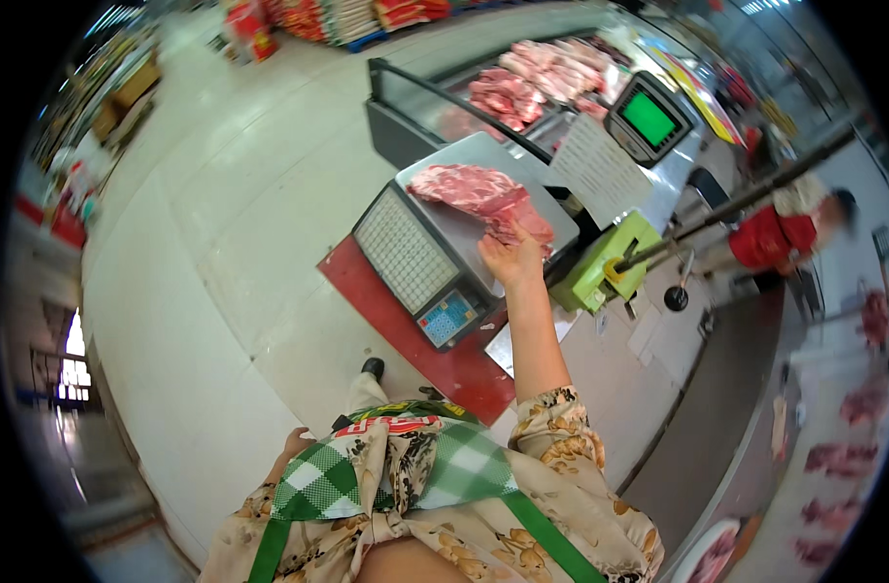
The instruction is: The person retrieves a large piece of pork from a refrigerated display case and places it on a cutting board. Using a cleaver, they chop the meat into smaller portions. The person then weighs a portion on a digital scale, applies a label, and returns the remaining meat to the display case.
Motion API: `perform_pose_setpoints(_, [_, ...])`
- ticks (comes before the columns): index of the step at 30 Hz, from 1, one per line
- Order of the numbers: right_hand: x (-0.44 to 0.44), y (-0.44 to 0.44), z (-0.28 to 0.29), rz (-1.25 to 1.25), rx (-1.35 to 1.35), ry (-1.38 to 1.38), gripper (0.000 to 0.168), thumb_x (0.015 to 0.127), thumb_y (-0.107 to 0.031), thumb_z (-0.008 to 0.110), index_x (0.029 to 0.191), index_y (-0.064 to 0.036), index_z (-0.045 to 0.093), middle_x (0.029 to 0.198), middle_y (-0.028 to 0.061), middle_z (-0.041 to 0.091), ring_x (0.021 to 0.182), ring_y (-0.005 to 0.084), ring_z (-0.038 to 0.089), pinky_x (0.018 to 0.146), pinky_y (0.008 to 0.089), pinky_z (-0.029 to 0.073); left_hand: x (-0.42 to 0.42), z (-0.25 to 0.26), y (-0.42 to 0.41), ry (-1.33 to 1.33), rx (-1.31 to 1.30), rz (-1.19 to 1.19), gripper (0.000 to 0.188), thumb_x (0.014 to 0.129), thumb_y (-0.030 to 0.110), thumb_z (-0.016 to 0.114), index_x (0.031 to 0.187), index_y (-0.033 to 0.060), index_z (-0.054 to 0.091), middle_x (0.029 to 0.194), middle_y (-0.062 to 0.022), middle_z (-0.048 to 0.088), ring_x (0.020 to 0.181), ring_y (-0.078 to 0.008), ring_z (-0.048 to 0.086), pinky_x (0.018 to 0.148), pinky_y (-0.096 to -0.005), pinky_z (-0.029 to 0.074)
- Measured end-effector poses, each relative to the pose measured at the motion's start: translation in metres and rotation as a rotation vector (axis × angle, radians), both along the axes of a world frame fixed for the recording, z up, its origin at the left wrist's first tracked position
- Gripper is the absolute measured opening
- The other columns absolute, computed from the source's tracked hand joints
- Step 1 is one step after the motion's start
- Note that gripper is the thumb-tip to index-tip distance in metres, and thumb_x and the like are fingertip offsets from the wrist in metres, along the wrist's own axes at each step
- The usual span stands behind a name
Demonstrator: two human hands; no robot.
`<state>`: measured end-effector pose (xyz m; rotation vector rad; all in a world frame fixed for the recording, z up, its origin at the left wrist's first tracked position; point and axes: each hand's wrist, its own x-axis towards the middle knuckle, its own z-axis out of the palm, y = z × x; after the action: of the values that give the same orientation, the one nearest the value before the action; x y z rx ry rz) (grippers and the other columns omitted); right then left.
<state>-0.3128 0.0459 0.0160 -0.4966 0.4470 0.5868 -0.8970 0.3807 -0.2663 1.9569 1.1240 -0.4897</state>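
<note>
A slab of raw red meat (pixel 474 191) lies on the metal platform (pixel 444 157) of a retail scale. My right hand (pixel 515 256) grips the meat's near right end, with the thumb on top. Beside the platform are the scale's key panel (pixel 408 251) and blue keypad (pixel 448 318). The display head (pixel 648 119) glows green on its post. My left hand (pixel 296 441) hangs low at my left side, partly hidden behind the apron; whether it holds anything is unclear.
The scale stands on a red board (pixel 459 372). A glass-edged meat case (pixel 452 102) is behind it. A green box-shaped device (pixel 605 273) with a pole stands to the right. A person in a red apron (pixel 772 237) is farther right, near hanging meat (pixel 863 404).
</note>
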Motion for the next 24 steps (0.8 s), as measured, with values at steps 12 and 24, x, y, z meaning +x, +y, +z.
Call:
perform_pose_setpoints(12, [-0.160,0.016,-0.013,-0.387,-0.745,-0.144,0.012,0.095,-0.018,0.043,0.096,-0.011,0.053,0.093,0.0060,0.062,0.080,0.0140,0.055,0.072,0.0305,0.046,0.236,0.110,0.187,-0.176,-0.312,0.172,0.046,0.081,0.006,0.056,0.126,0.0100,0.045,0.094,-0.0095,0.061,0.063,-0.0179,0.061,0.051,-0.0276,0.047])
perform_pose_setpoints(24, [-0.189,0.015,-0.015,-0.448,-0.736,-0.136,0.040,0.095,-0.045,0.040,0.093,-0.008,0.054,0.083,0.0062,0.062,0.076,0.0151,0.056,0.069,0.0292,0.046,0.182,-0.024,0.227,-0.068,0.001,-0.490,0.047,0.070,0.032,0.071,0.110,0.0069,0.065,0.110,-0.0178,0.063,0.096,-0.0252,0.063,0.085,-0.0333,0.049])
